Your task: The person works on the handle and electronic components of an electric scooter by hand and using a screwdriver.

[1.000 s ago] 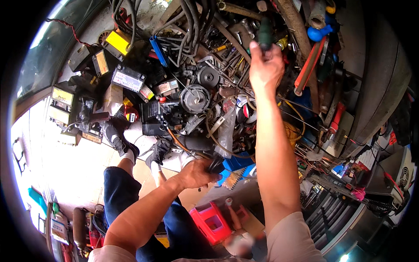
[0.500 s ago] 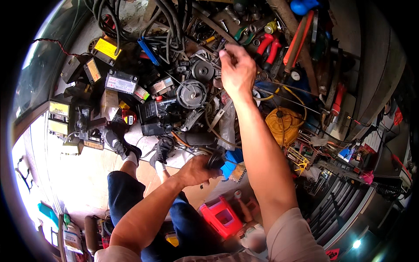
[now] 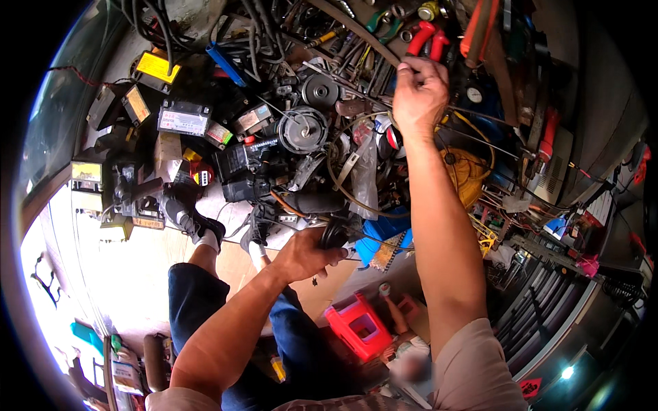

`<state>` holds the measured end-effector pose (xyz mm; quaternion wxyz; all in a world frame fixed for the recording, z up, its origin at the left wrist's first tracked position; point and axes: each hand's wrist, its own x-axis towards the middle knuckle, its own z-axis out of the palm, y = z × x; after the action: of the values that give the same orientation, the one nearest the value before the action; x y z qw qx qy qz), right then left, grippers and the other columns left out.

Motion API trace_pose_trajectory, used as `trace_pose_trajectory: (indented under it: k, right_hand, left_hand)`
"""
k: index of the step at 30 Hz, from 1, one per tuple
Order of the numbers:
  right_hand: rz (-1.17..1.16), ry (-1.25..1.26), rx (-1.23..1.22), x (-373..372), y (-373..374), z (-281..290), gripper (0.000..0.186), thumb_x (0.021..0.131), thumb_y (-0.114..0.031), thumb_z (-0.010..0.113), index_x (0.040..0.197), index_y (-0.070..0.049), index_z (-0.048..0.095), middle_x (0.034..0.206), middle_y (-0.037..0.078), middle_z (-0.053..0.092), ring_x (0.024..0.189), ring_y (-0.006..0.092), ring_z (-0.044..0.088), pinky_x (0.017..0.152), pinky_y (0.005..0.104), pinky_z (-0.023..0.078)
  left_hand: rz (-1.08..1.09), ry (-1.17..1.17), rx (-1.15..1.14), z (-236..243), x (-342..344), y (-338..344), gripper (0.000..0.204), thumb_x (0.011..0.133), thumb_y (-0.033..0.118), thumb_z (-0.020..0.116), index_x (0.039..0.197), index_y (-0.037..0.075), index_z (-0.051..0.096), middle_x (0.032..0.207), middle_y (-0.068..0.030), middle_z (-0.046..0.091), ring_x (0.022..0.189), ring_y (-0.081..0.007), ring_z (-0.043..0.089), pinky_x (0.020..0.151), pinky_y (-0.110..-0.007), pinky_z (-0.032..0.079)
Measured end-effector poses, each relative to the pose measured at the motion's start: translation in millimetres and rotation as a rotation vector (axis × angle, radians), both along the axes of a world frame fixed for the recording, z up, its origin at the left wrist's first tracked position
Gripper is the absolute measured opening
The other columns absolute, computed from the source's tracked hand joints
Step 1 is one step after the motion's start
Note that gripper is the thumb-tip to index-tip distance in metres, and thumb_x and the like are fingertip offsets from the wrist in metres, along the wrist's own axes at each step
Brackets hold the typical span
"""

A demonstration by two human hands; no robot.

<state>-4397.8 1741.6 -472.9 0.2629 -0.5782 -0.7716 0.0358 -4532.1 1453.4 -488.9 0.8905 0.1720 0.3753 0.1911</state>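
My left hand point(image 3: 305, 257) is closed around a black round part point(image 3: 334, 234), with a thin dark cable beside it; something small dangles under the fingers, too small to name. Farther forward and to the right, my right hand point(image 3: 421, 99) bends its fingers down into a heap of tools. Its fingertips lie by the end of a rusty bar point(image 3: 363, 33) and just below red-handled pliers point(image 3: 428, 41). What they grip, if anything, is hidden. Long thin metal rods point(image 3: 486, 116) pass close to the wrist.
Batteries point(image 3: 184, 118) and a round metal motor part point(image 3: 302, 130) clutter the floor at left and centre. A yellow coiled reel point(image 3: 462, 171) lies right of my forearm. Below are a blue object point(image 3: 384, 229), a red plastic stool point(image 3: 356, 327) and another person point(image 3: 411, 356).
My right hand has shifted right across the tools, its fingers now lower among them. The left hand still holds the black part. The whole view has swung slightly.
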Motion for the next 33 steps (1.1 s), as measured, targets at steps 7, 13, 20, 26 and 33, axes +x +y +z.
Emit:
trace_pose_trajectory:
  k: [7,13,20,26,33]
  right_hand:
    - [0.034,-0.08,0.103,16.9,-33.7,2.4,0.031,0.079,-0.008,0.076,0.11,-0.008,0.071,0.12,0.012,0.063,0.116,0.035,0.055,0.102,0.0467,0.044]
    - [-0.277,0.12,0.001,44.2,-13.2,-2.0,0.043,0.088,-0.025,0.078,0.119,0.003,0.066,0.102,0.019,0.07,0.085,0.0357,0.069,0.079,0.0428,0.054]
    - [-0.392,-0.165,-0.302,45.5,48.9,16.7,0.04,0.086,-0.043,0.078,0.102,-0.006,0.077,0.094,0.021,0.076,0.094,0.0374,0.074,0.084,0.0452,0.056]
    - [-0.377,0.197,-0.32,105.1,69.1,8.9,0.031,0.09,-0.033,0.077,0.093,-0.001,0.078,0.085,0.015,0.075,0.072,0.0282,0.068,0.066,0.0438,0.051]
    - [-0.566,0.95,-0.599,103.8,50.7,26.5,0.012,0.099,-0.02,0.071,0.097,-0.009,0.065,0.073,0.001,0.06,0.058,0.0107,0.054,0.051,0.0254,0.044]
  left_hand:
    - [0.009,-0.032,-0.013,-5.6,9.4,-9.1,0.029,0.092,0.023,0.076,0.096,-0.005,0.069,0.081,-0.0106,0.07,0.059,-0.0177,0.068,0.053,-0.031,0.055]
    - [-0.06,-0.006,-0.012,-8.8,15.3,-10.1,0.028,0.093,0.021,0.076,0.097,-0.006,0.069,0.081,-0.0111,0.07,0.059,-0.0185,0.068,0.054,-0.031,0.056]
    - [-0.071,-0.011,0.01,-12.6,34.7,-24.1,0.028,0.093,0.022,0.075,0.099,-0.006,0.07,0.083,-0.0109,0.072,0.062,-0.018,0.07,0.056,-0.031,0.057]
    - [-0.043,0.011,-0.001,-16.7,33.1,-27.5,0.029,0.093,0.023,0.076,0.101,-0.004,0.069,0.082,-0.009,0.071,0.062,-0.0159,0.068,0.056,-0.03,0.057]
    - [0.075,-0.014,0.026,-21.2,32.2,-34.0,0.029,0.093,0.023,0.077,0.103,-0.003,0.069,0.08,-0.0071,0.069,0.062,-0.0149,0.067,0.055,-0.029,0.057]
